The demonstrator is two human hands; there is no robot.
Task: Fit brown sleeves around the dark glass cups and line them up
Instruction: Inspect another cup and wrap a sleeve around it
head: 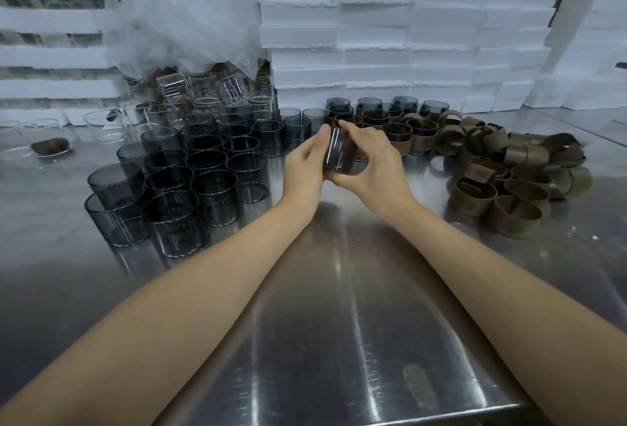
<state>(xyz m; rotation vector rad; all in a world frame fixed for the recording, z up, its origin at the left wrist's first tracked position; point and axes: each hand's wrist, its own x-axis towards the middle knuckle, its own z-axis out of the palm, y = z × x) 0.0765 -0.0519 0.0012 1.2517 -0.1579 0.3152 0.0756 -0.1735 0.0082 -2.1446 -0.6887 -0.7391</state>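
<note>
Both hands hold one dark glass cup (336,151) above the middle of the steel table (339,324). My left hand (305,167) grips its left side, thumb on top. My right hand (373,167) wraps its right side and underside. Whether a sleeve is on this cup is hidden by my fingers. Several bare dark cups (190,181) stand packed together at the left. Several sleeved cups (397,127) stand in rows behind my hands. A loose heap of brown sleeves (509,174) lies at the right.
Clear glass cups (210,96) stand behind the dark ones, under a plastic sheet (190,11). White foam blocks (407,35) are stacked along the back and at both sides. A brown scrap (51,146) lies at the far left.
</note>
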